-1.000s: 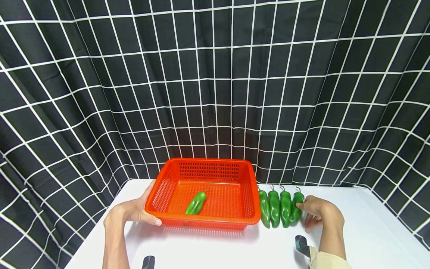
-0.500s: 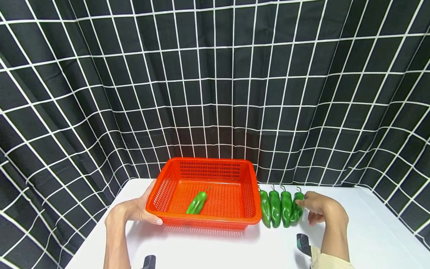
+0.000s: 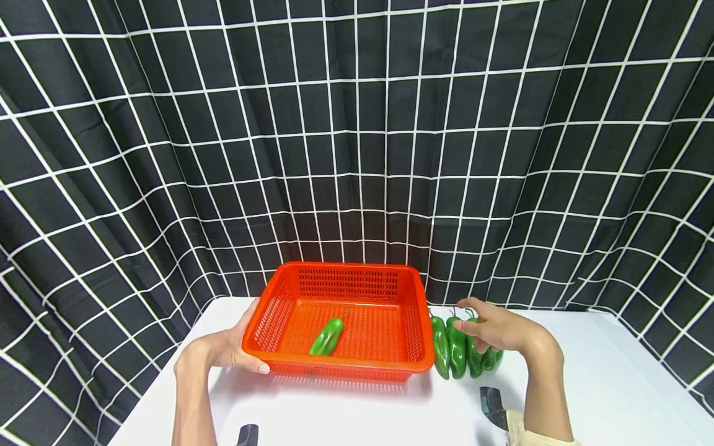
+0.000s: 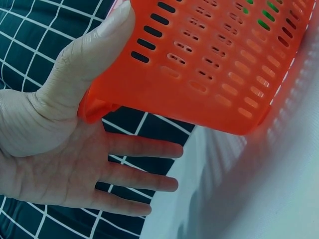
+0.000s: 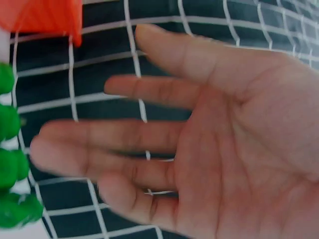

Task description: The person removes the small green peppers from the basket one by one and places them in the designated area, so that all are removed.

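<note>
My left hand [image 3: 223, 348] rests against the left end of a red-orange perforated plastic basket [image 3: 362, 365]. In the left wrist view its thumb [image 4: 112, 22] lies along the basket's wall, with three other fingers straight and spread below; the index finger is hidden. One green pepper [image 3: 326, 337] lies inside the basket. Several more green peppers [image 3: 457, 347] stand side by side in a row right of the basket, stems pointing away. My right hand [image 3: 496, 325] is over the row's right end, covering parts of those peppers. Its palm appears bare in the right wrist view, fingers extended.
A white tabletop [image 3: 357, 415] carries the basket and peppers. Black cloth with a white grid [image 3: 368, 155] hangs behind and at both sides. A dark strap piece [image 3: 493, 406] sits by my right wrist, and another [image 3: 247, 435] by my left.
My right hand has moved left from beside the rightmost pepper to above the row, and its fingers have straightened. The left hand, basket and peppers stay in place.
</note>
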`<state>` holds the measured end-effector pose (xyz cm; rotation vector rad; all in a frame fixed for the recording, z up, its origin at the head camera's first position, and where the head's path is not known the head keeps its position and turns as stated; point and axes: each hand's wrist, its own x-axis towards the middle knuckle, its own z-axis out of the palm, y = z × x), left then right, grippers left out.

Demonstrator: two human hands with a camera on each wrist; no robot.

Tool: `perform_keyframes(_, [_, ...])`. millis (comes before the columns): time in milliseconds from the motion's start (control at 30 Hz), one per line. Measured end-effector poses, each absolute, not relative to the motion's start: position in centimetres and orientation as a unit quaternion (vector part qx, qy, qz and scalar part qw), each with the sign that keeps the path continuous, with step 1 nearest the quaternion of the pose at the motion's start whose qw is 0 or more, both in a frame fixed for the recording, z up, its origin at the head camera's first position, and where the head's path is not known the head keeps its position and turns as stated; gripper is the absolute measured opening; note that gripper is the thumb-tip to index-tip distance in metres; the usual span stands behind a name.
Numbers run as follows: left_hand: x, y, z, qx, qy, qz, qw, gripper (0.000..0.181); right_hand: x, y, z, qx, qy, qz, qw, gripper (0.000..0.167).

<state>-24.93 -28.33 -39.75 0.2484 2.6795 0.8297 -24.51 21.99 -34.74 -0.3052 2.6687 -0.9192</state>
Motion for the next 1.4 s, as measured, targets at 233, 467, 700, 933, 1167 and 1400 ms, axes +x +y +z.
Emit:
perform_keyframes(233, [-24.8,-28.3,-39.8,0.087,0.936,0.3,0.163,0.149,-24.7,18.1,-34.2,-0.233,0.908,-0.332,0.103,0.048])
perform_keyframes(467, [-24.8,-28.4,-39.8,0.088,0.934,0.306,0.165,0.149,-25.9,13.9,-35.2,-0.302,0.897,-0.317,0.064,0.037])
perform_keyframes(700, [-25.0,-28.5,-39.9,0.095,0.938,0.292,0.16,0.149,-26.5,8.0,-37.5,-0.355,0.88,-0.314,0.035,0.028])
perform_keyframes(933, [-25.1,-28.4,-39.9,0.107,0.939,0.288,0.156,0.149,-26.9,3.6,-40.3,-0.379,0.865,-0.322,0.064,0.037])
perform_keyframes(1167, [-25.1,-28.2,-40.0,0.11,0.94,0.284,0.154,0.151,-26.9,2.5,-41.6,-0.348,0.878,-0.29,0.157,0.055])
perform_keyframes(1400, [-25.0,-28.3,-39.9,0.109,0.937,0.295,0.155,0.152,-26.5,2.2,-41.4,-0.281,0.895,-0.272,0.216,0.069])
